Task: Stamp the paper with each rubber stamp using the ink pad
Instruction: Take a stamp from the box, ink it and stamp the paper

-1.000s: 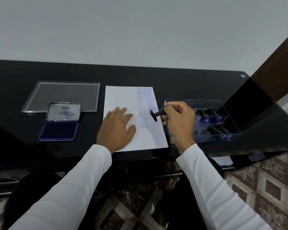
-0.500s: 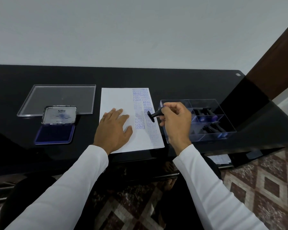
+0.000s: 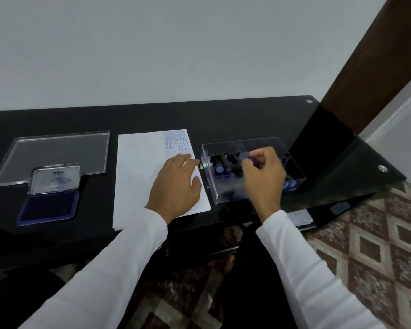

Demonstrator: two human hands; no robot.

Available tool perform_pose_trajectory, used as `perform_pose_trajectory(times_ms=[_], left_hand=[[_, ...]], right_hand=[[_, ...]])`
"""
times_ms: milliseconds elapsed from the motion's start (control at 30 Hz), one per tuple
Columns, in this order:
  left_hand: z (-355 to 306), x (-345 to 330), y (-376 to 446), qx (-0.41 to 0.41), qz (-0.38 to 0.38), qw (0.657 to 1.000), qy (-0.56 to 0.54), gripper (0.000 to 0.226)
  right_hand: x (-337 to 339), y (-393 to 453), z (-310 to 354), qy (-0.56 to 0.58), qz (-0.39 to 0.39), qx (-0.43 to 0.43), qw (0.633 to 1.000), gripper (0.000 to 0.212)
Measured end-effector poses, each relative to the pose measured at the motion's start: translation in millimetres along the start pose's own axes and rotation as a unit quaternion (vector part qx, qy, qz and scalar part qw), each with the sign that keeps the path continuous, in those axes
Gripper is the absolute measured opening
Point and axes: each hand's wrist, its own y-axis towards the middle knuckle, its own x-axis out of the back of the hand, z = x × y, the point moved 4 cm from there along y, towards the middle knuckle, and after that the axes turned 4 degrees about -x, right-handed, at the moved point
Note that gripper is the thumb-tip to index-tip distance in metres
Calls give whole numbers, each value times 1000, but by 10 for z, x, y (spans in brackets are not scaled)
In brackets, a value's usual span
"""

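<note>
Black table (image 3: 247, 115) carries everything. Paper (image 3: 138, 176) lies at centre, light and limp, so it needs pinning; blue prints run down its right edge. Clear box (image 3: 292, 162) just right of it holds the spare stamps. Ink pad (image 3: 48, 205) sits open, far left. Left hand (image 3: 176, 188) is spread flat on the paper. Right hand (image 3: 263, 176), over the box, pinches a small stamp (image 3: 253, 161), probably light and rigid; best held by its handle.

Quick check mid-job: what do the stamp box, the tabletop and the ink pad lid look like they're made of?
Stamp box: clear hard plastic, probably acrylic; the stamps show through its walls. Tabletop: glossy black, likely glass; it mirrors the floor and has round metal fittings at the corners. Ink pad lid: silvery printed sheet, seemingly metal, though plastic is possible.
</note>
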Motion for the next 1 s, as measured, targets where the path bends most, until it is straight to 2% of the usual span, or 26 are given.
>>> perform_pose_trajectory(times_ms=[100,233,467,600,633,733,900,1000], left_hand=[[-283,-73,66,-50,-3,999,-19,45],[-549,-215,149,-73,22,997,-24,46],[-664,-351,135,-78,42,996,-24,42],[-655,-378,122,-75,36,996,-35,41],[-659,-379,119,-77,33,996,-35,41],[-665,-383,112,-78,32,996,-36,41],[-643,-402,125,-68,42,996,-32,42],[-652,-397,138,-61,46,997,-33,42]], right_hand=[[55,26,-65,-149,31,75,986,15],[104,50,-161,-248,51,114,961,14],[95,79,-220,-267,106,116,951,24],[72,158,-199,-308,148,83,936,12],[61,175,-199,-315,150,80,934,8],[18,216,-210,-318,141,69,935,14],[1,249,-247,-306,153,51,938,13],[125,272,-241,-269,138,46,952,18]])
